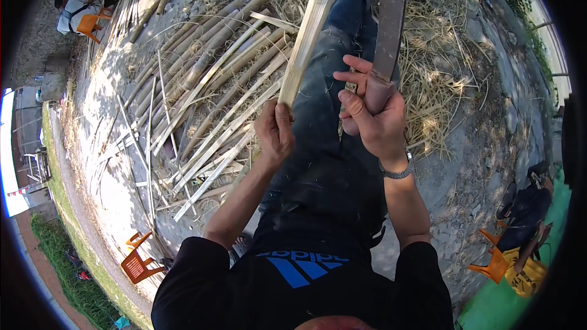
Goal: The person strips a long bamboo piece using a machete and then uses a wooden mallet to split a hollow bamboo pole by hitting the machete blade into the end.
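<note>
At the far left rim, a person [76, 7] sits bent over beside an orange plastic chair [90, 24], well apart from you. Lower on that side a second orange chair [137, 263] lies tipped on the concrete ground [477, 165] near a strip of grass. Between them a heap of split bamboo canes [208, 79] fans out across the ground, pale strips lying crosswise over thicker culms.

Moving toward the middle, your left hand [274, 133] is closed in a fist around the lower end of a pale bamboo strip [309, 30], thumb pressed against the fingers; the strip rises from the fist toward the top edge, over your dark jeans [324, 122].

Just beside it, your right hand [374, 116] wraps the handle of a long broad blade [391, 12], with two fingers lifted and spread loose off the grip; the blade runs up alongside the strip, apart from it. A metal watch [397, 172] sits on that wrist.

Further right, dry straw shavings [434, 79] litter the ground. At the lower right rim an orange stool [494, 264] stands against a yellow package [527, 276] with dark print, on a green surface.
</note>
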{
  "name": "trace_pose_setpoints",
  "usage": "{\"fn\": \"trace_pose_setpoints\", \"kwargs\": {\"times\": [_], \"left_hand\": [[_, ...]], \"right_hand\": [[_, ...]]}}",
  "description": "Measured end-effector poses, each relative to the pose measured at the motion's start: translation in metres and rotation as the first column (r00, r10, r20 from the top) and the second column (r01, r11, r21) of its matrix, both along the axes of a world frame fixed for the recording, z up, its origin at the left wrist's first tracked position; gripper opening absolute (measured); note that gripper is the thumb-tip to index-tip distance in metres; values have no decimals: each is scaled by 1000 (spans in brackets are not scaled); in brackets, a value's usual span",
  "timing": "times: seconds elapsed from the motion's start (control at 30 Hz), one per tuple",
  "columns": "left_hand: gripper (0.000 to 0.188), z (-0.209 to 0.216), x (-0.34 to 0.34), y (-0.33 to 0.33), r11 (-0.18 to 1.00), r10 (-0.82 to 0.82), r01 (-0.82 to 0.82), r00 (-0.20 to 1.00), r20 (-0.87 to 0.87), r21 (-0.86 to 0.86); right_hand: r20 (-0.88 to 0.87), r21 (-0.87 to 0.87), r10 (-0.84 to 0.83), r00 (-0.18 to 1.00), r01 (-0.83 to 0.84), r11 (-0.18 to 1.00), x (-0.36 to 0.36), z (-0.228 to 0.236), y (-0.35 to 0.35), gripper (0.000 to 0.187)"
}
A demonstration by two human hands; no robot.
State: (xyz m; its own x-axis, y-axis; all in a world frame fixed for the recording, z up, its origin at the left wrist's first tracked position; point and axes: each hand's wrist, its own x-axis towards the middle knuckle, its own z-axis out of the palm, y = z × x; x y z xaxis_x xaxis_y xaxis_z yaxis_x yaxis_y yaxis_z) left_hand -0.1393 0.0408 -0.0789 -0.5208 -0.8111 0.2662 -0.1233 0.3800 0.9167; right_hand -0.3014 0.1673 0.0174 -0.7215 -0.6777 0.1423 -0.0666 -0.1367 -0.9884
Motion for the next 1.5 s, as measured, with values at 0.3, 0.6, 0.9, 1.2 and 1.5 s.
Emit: {"fn": "trace_pose_setpoints", "kwargs": {"times": [0.3,0.6,0.9,1.2,1.5], "left_hand": [[67,49,-67,28,871,-479,478,877,16,-118],[48,94,-6,-116,643,143,-449,866,-478,-620],[55,90,29,-128,566,20,244,951,309,-788],[65,-38,99,-150,755,-632,564,487,603,335],[39,-36,119,-123,839,-507,463,480,716,284]], "right_hand": [[-174,161,-144,974,172,972,-60,43,18,12],[-533,451,174,828,104,886,-68,0,76,19],[-730,631,514,451,152,761,-56,-62,113,27],[-627,638,540,561,-27,769,-66,-73,130,22],[-433,528,326,841,-57,847,-42,-40,148,12]]}}
